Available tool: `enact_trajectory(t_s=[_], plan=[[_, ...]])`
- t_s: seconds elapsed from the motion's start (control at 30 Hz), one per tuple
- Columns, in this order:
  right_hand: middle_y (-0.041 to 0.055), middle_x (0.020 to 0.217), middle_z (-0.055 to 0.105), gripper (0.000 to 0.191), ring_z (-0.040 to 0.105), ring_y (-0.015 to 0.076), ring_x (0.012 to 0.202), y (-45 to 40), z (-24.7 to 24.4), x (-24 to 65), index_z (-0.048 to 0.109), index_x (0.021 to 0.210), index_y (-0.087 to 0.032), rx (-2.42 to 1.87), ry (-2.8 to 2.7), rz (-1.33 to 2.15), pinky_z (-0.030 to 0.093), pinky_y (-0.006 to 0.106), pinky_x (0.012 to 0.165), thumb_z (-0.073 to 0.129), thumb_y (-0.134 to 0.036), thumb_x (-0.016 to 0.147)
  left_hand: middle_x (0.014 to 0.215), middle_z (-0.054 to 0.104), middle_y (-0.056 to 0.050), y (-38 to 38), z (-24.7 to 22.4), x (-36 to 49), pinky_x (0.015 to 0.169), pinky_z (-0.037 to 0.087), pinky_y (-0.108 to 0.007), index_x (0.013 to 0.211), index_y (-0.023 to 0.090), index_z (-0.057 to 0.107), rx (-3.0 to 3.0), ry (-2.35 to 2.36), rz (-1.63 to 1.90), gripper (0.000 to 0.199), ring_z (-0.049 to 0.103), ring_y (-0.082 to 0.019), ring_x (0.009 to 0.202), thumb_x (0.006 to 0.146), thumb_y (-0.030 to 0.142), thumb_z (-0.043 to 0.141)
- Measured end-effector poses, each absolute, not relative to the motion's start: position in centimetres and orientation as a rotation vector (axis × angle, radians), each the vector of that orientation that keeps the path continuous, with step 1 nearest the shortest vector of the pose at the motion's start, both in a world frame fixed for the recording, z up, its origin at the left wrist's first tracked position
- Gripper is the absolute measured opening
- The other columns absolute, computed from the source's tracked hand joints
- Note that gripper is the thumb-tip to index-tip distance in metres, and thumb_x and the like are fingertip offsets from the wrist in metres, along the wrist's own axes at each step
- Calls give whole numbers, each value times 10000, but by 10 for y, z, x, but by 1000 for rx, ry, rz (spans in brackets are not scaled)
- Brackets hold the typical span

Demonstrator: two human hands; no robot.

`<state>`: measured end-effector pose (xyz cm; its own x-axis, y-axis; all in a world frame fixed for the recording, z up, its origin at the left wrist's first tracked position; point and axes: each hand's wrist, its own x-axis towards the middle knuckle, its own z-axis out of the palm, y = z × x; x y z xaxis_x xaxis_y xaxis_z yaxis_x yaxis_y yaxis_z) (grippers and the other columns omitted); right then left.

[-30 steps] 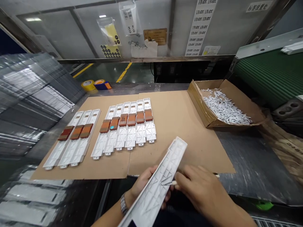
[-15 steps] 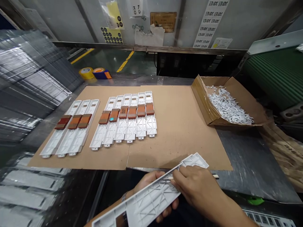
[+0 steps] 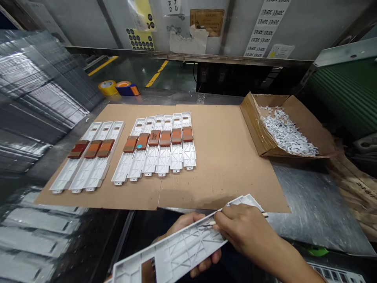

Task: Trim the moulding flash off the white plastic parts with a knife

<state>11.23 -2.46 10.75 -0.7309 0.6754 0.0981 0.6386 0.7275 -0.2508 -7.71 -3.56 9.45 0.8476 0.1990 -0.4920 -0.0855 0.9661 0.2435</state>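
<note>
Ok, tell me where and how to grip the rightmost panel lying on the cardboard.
Take the panel by its near end, probably from the right: it lies flat, its right edge faces cardboard, its neighbour sits close on the left, and a block crosses it farther up.

Free cardboard (image 3: 220,157) right of white panels (image 3: 163,162), carton (image 3: 255,127) blocking beyond

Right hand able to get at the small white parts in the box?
Probably yes: the box is open above the small white parts, though the right hand holds a thin tool.
</note>
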Motion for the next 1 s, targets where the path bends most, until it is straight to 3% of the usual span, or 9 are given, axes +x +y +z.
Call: enact_trajectory(t_s=[0.17,0.33,0.53,0.8,0.93,1.0], plan=[[-36,612,546,182,481,146,510,-27,106,106,476,727,-219,-1121,-2697,243,215,301,530,474,-197,907,432,510,-55,-31,101,-75,287,301,-172,608,71,650,192,566,138,784,482,-108,342,897,342,-26],[-33,598,536,209,479,150,509,-27,103,101,475,720,-220,-1101,-2671,182,216,307,532,440,-207,926,452,524,-50,-32,102,-83,303,300,-171,645,62,656,172,563,170,749,479,-100,360,912,372,28],[-41,615,554,204,488,144,503,-20,105,99,484,712,-221,-1038,-2760,294,224,304,520,484,-249,914,470,553,-63,-37,95,-93,334,289,-205,694,50,679,161,532,216,593,485,-125,411,883,436,270],[-22,578,516,343,439,132,496,-11,106,84,481,679,-209,-985,-2632,195,242,294,523,319,-259,978,470,546,-43,-31,98,-101,327,294,-154,700,63,669,151,552,313,656,489,-83,391,913,424,164],[1,658,543,236,499,135,591,6,99,94,550,855,-189,-1038,-2464,328,335,254,577,352,-257,964,514,556,-54,-30,86,-116,345,359,-182,701,53,667,177,627,356,664,508,-101,402,910,462,187],[18,725,576,216,547,148,661,19,84,106,569,975,-190,-1239,-2356,225,372,251,602,373,-280,956,580,586,-50,-31,81,-131,385,399,-195,771,64,674,214,704,468,611,527,-104,435,876,547,314]])
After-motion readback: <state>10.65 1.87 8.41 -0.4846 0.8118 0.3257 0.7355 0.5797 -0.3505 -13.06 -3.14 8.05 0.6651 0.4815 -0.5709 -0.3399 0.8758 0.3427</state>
